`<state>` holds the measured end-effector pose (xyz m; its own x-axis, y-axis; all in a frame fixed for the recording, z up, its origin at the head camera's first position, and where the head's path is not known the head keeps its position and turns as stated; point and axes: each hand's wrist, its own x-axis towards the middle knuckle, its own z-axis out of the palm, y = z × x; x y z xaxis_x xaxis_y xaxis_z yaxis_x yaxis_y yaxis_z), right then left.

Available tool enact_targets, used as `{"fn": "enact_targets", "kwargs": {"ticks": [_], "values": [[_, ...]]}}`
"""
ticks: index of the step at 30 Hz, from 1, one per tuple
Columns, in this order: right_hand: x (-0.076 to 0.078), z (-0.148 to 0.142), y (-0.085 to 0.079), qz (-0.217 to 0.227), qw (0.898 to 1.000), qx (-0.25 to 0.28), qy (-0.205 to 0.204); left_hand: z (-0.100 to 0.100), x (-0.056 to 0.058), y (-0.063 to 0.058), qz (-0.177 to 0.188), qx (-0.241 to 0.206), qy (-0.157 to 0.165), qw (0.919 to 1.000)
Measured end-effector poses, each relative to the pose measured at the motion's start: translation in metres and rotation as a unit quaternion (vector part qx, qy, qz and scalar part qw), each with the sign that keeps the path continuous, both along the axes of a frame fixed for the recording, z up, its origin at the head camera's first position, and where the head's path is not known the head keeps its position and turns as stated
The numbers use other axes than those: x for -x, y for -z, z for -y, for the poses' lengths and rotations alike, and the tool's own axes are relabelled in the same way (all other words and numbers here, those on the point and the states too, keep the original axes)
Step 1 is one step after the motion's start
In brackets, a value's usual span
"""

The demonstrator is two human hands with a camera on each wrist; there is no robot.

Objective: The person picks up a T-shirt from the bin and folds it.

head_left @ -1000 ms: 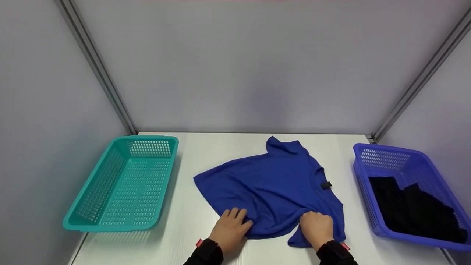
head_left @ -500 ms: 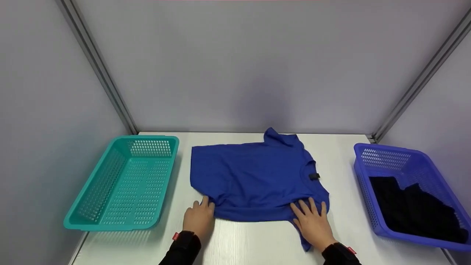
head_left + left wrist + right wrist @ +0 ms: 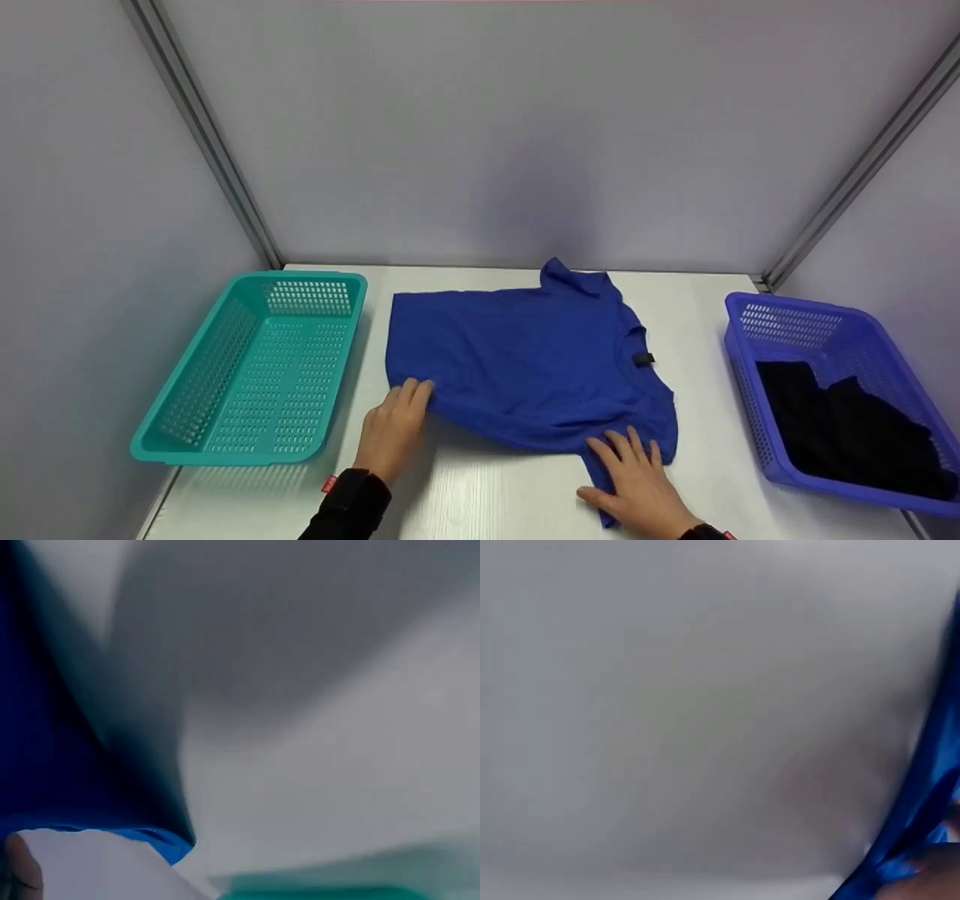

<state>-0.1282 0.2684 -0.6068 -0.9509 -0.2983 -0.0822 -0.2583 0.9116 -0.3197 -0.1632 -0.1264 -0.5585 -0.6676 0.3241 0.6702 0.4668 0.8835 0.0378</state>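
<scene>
A blue short-sleeved T-shirt point(image 3: 510, 345) lies spread on the white table, its collar and black neck label point(image 3: 643, 359) toward the right. My left hand point(image 3: 395, 427) pinches the near corner of its hem, and the near edge there is raised, with a shadow beneath. In the left wrist view the lifted shirt edge point(image 3: 82, 787) hangs over the table beside a fingertip. My right hand point(image 3: 637, 484) rests with fingers spread on the near sleeve, below the collar. Bunched blue fabric point(image 3: 922, 817) shows by the fingers in the right wrist view.
A teal perforated basket point(image 3: 346, 390) stands on the left of the table. On the right a purple basket point(image 3: 739, 390) holds folded black cloth point(image 3: 847, 427). Pale panels point(image 3: 510, 135) rise behind and at both sides.
The shirt's hem has moved away and flattened out. My left hand has shifted left, then raised the near hem corner. My right hand has loosened its grip and spread its fingers on the sleeve.
</scene>
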Motion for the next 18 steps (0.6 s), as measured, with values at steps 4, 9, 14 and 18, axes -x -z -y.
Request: {"fn": "enact_targets", "kwargs": {"ticks": [4, 9, 14, 18], "values": [[-0.007, 0.012, -0.001, 0.034, 0.999, -0.017, 0.027, 0.013, -0.006, -0.003, 0.032, 0.093, 0.051, 0.9939], [-0.009, 0.007, -0.008, -0.022, 0.998, -0.054, 0.024, 0.029, -0.018, 0.007, 0.134, 0.149, 0.065, 0.9775], [-0.005, -0.016, -0.014, -0.12, 0.99, -0.073, 0.008, 0.042, -0.025, 0.02, 0.156, 0.167, 0.052, 0.9721], [-0.001, -0.037, -0.017, -0.162, 0.985, -0.061, -0.03, 0.048, -0.028, 0.027, 0.15, 0.176, 0.04, 0.972]]}}
